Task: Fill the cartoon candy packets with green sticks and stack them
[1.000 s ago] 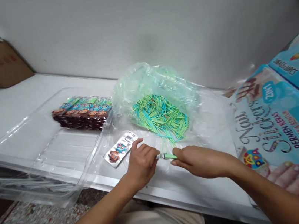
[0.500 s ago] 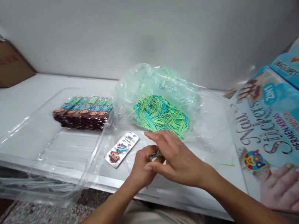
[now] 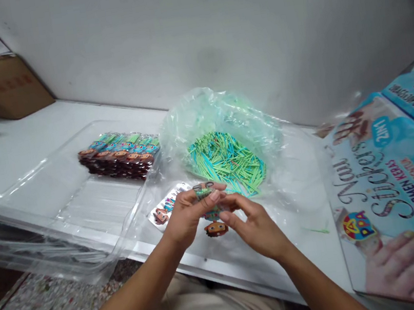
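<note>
One sticker packet (image 3: 211,211), light, flimsy, slippery film (best pinched at edges); gripped by left hand (image 3: 187,215) and right hand (image 3: 254,225).

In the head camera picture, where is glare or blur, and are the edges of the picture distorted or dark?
Head view: soft, even light with weak shadows; glare streaks on the clear tray and the bag of sticks; the packet between the left hand and right hand is slightly blurred; the top right corner goes dark, and the blue box at the right edge looks stretched.
</note>
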`<act>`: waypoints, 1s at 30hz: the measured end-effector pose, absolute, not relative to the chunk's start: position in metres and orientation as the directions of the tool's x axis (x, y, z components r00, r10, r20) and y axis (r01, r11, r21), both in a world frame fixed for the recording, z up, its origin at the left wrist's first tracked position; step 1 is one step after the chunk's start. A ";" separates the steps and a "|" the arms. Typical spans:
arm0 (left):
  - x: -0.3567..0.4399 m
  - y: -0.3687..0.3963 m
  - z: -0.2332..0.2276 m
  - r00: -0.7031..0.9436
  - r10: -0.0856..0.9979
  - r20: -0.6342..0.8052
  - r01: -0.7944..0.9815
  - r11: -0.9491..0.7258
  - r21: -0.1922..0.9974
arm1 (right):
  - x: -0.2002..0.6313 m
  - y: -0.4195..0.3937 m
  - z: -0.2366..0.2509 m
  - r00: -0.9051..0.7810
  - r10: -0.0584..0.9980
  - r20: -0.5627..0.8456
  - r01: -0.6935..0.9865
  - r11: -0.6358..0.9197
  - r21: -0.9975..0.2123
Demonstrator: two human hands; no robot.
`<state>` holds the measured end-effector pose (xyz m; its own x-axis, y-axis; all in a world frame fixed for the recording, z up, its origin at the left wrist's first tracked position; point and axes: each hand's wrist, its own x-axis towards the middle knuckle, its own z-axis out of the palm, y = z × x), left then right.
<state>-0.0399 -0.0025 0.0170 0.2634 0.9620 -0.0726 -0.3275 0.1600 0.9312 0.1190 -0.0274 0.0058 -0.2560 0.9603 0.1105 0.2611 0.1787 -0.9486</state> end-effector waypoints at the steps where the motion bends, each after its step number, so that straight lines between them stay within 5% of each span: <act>1: -0.039 -0.003 0.017 0.264 0.962 -0.075 -0.343 0.166 0.925 | 0.116 -0.028 0.005 -0.278 0.959 0.060 0.226 0.126 -0.966; 5: -0.040 -0.004 0.015 0.243 0.970 -0.005 -0.409 0.107 0.906 | 0.112 -0.027 0.003 -0.258 0.965 -0.041 0.120 -0.010 -0.993; 10: -0.049 -0.005 0.016 0.203 0.979 0.035 -0.373 0.044 0.927 | 0.111 -0.029 0.005 -0.261 0.962 0.077 0.201 0.132 -0.971; 17: -0.059 -0.024 0.036 0.183 0.982 0.051 -0.291 0.004 0.957 | 0.097 -0.032 0.014 -0.234 0.966 0.110 0.058 0.127 -0.990; 20: -0.083 -0.018 0.057 0.090 0.986 0.137 -0.138 -0.124 0.983 | 0.097 -0.029 0.014 -0.228 0.968 0.105 0.065 0.123 -0.990; 24: -0.149 0.044 0.077 -0.127 0.916 0.381 0.344 -0.319 0.883 | 0.105 -0.024 0.008 -0.154 0.987 0.037 0.155 0.061 -0.986; 26: -0.188 0.092 0.076 -0.222 0.870 0.440 0.644 -0.208 0.736 | 0.108 -0.023 0.003 -0.123 0.992 -0.016 0.172 0.006 -0.985; 30: -0.243 0.176 0.055 -0.286 0.889 0.358 0.760 -0.017 0.649 | 0.109 -0.024 -0.006 -0.122 0.990 -0.064 0.207 -0.038 -0.978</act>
<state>-0.2430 0.1758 0.0554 -0.2863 0.8887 0.3582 0.7603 -0.0168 0.6494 0.1093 -0.0236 -0.0061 -0.1220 0.9904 -0.0642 0.2071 -0.0379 -0.9776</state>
